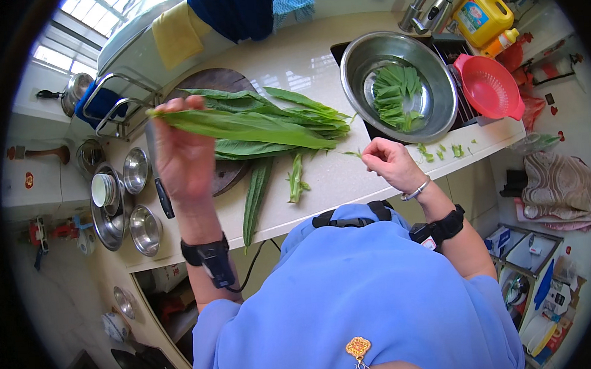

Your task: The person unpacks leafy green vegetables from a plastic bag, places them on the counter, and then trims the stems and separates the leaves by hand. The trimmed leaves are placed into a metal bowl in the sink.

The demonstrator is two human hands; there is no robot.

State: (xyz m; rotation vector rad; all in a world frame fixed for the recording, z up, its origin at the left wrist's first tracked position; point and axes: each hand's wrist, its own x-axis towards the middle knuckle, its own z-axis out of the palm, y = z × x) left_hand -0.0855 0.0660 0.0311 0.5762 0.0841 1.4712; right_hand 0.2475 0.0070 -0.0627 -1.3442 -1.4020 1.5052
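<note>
My left hand (185,154) holds one end of a long green leaf (248,126), raised over a pile of similar leaves (317,109). The pile lies partly on a round dark wooden board (221,79). Between thumb and forefinger, my right hand (391,163) pinches a thin green shred near the leaf's other end. A ridged green gourd (257,201) and a cut green stalk (296,179) lie on the counter in front of the pile. Cut leaf pieces rest in a large steel basin (351,90), right of the pile.
A knife (163,197) lies beside the board, near several steel bowls (145,230). A pink colander (491,87) stands right of the basin, below a tap (429,10) and a yellow jug (483,15). Small green scraps (457,150) lie near the counter's edge.
</note>
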